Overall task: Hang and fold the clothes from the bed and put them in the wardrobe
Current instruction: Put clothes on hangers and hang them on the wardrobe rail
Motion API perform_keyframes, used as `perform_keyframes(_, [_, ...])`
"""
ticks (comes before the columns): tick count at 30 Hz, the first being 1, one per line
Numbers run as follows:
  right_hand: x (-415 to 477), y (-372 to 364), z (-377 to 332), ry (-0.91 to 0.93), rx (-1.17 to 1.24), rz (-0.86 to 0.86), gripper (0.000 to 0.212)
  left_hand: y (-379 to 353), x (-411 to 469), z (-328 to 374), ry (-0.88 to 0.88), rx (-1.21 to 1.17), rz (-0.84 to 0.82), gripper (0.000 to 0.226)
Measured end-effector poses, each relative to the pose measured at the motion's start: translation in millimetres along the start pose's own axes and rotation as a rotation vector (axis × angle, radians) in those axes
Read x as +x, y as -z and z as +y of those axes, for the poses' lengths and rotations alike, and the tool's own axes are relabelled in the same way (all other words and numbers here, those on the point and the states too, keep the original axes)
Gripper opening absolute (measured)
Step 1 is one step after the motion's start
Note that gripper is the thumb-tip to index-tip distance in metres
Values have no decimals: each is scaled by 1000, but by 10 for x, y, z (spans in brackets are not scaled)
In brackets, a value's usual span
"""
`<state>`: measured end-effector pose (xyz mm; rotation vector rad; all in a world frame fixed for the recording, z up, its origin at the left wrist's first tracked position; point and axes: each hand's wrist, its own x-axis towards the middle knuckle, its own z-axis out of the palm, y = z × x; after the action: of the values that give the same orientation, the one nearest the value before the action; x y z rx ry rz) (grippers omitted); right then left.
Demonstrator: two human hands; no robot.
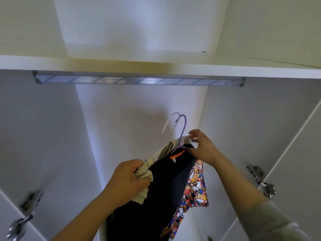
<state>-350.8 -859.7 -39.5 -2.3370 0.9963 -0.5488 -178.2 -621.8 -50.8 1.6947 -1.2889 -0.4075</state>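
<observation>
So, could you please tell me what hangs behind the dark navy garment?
A colourful bear-print garment peeks out past the right edge of the dark navy garment, which covers the rest of it; how it is hung cannot be seen.

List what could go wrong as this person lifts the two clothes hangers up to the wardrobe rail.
1. The white hanger and purple hanger hooks sit close together below the rail; they may tangle, or one may miss it.
2. The left hand grips the bunched beige garment, which could slide off its hanger.
3. The right hand only pinches the dark garment; the load might tip.
</observation>
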Motion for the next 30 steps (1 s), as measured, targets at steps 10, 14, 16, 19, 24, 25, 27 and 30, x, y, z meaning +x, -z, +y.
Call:
perform_keyframes(10, [24, -324, -83, 137, 41, -156, 16, 146, -17, -217, 41, 77, 10, 44])
perform_keyframes(14, [-5, -251, -34, 89, 135, -101, 27, 237, 33, -368, 129, 88, 8, 52])
perform_keyframes(16, [-32, -180, 43, 30, 141, -64, 29, 257, 60, -418, 167, 79, 27, 53])
perform_keyframes(19, [-91, -94, 165, -90, 121, 19, 34, 244, 114, -498, 168, 179, 77, 53])
perform_keyframes(24, [-220, -101, 276, -341, -71, 127, 43, 133, 152, -582, 194, 265, 144, 45])
perform_keyframes(25, [-246, -102, 283, -386, -95, 141, 44, 103, 157, -573, 196, 262, 159, 45])
perform_keyframes(27, [-301, -97, 288, -466, -126, 165, 44, 49, 174, -549, 197, 237, 184, 44])
perform_keyframes(30, [-393, -119, 315, -561, -120, 211, 41, 7, 200, -522, 210, 211, 206, 45])
